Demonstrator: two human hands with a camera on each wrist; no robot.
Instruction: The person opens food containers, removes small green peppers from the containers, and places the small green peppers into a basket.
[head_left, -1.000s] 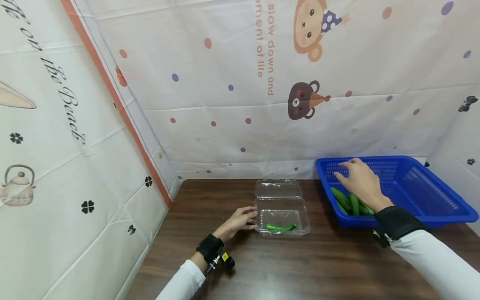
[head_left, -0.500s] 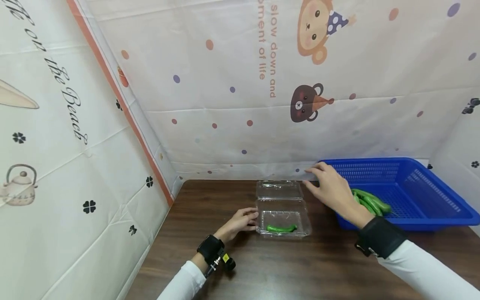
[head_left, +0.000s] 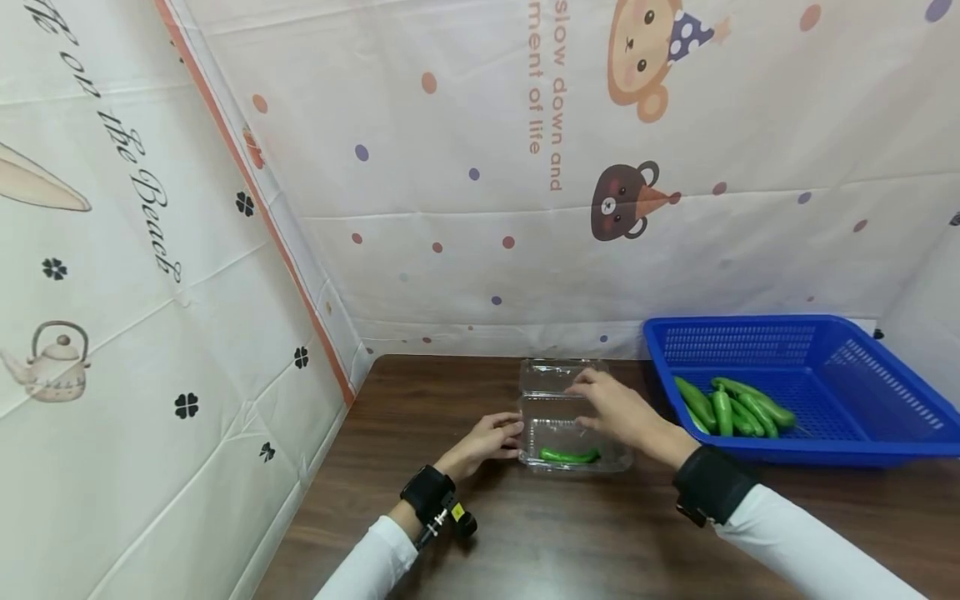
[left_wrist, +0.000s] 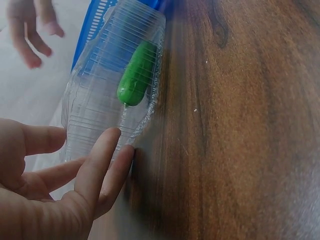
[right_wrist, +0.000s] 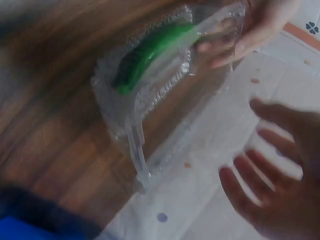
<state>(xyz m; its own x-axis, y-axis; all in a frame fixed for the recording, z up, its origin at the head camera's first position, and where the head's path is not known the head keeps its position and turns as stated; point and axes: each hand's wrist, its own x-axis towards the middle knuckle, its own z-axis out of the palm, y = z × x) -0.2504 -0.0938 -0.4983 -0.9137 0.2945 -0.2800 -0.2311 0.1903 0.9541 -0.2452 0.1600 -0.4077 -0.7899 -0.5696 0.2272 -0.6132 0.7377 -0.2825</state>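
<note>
A clear plastic clamshell box (head_left: 555, 427) stands on the table with its lid (head_left: 546, 379) folded back. Inside, near the front wall, lies one long green pepper (head_left: 568, 457), seen through the plastic in the left wrist view as well. My left hand (head_left: 486, 442) touches the box's left side, fingertips against the wall. Above the right part of the box hovers my right hand (head_left: 618, 412), fingers spread and holding nothing. In the right wrist view the right hand (right_wrist: 280, 170) is blurred, with a gap between it and the box.
At the right stands a blue plastic basket (head_left: 862, 417) with several long green peppers (head_left: 738, 408) in its left part. Printed cloth (head_left: 450, 275) hangs behind the brown wooden table (head_left: 585, 533) and along its left side.
My right hand has moved left from over the blue basket to above the clamshell box, empty throughout. The left hand stays at the box's left side. The head view has shifted slightly.
</note>
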